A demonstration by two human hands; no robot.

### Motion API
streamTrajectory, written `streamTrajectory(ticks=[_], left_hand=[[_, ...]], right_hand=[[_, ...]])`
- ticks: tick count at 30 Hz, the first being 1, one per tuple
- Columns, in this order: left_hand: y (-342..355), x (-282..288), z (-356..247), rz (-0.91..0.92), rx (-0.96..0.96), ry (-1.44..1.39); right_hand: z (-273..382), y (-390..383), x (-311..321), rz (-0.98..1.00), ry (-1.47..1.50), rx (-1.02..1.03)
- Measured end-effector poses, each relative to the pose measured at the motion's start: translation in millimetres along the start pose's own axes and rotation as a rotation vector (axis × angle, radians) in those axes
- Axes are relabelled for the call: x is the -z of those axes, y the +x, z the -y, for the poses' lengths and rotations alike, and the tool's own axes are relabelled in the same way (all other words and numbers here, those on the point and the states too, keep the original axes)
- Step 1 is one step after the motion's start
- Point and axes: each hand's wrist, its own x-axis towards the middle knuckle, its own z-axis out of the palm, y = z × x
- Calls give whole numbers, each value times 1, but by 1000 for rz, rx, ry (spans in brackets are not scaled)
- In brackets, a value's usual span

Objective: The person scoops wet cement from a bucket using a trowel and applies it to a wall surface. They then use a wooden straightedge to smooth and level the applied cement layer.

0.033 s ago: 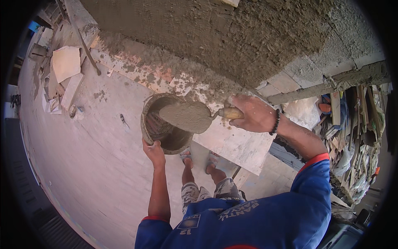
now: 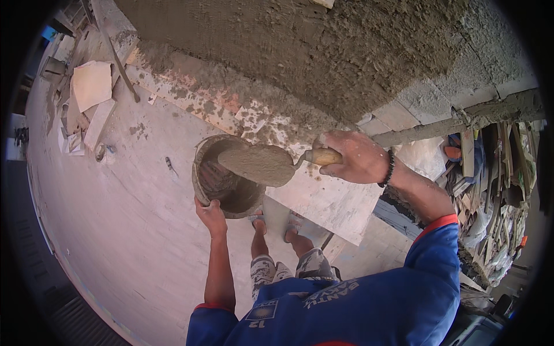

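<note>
My left hand [image 2: 210,214] grips the lower left rim of a round, mortar-caked bucket [image 2: 202,179], its fingers closed on it. Inside, the bucket is dark and dirty, partly hidden by the trowel. My right hand [image 2: 355,158] is wrapped round the wooden handle [image 2: 321,157] of a trowel, whose blade carries a broad layer of wet grey mortar [image 2: 257,164] over the bucket's opening. Beyond them, a wall [image 2: 306,46] is coated with rough wet plaster, with bare grey blocks at its right part.
Mortar-spattered boards [image 2: 314,207] lie below my right hand. Torn panels [image 2: 92,86] and a long bar [image 2: 118,66] are at the upper left of the pale floor [image 2: 104,207]. A debris pile [image 2: 490,179] stands at the right; my sandalled feet [image 2: 291,228] show below the bucket.
The bucket and my left hand have shifted slightly to the left and a little downward. The loaded trowel has moved slightly left with them.
</note>
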Motion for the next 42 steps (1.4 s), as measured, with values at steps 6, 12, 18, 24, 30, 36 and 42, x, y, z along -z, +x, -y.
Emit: streamTrajectory(ticks=[6,12,18,24,30,36,42], left_hand=[[-31,14,69,-104,111,17],[-65,9,76,-74,162,-18],[-75,-28,34,40,130,-125],[-78,-34,-14,179,37,-187],[-72,-16,-66,226,-88,-328],[-57,14,-99,291,-147,-248],[-14,50,-147,385,-250,-213]], right_hand=[[-116,38,6,-118,305,-558],[-171,-50,140,-751,-551,-449],[-90,-93,31,-122,622,-709],[-4,-80,-109,404,1338,-618],[85,-41,-158,-41,1342,-561],[122,33,-157,-164,912,-539],[181,48,-145,-170,-213,-30]])
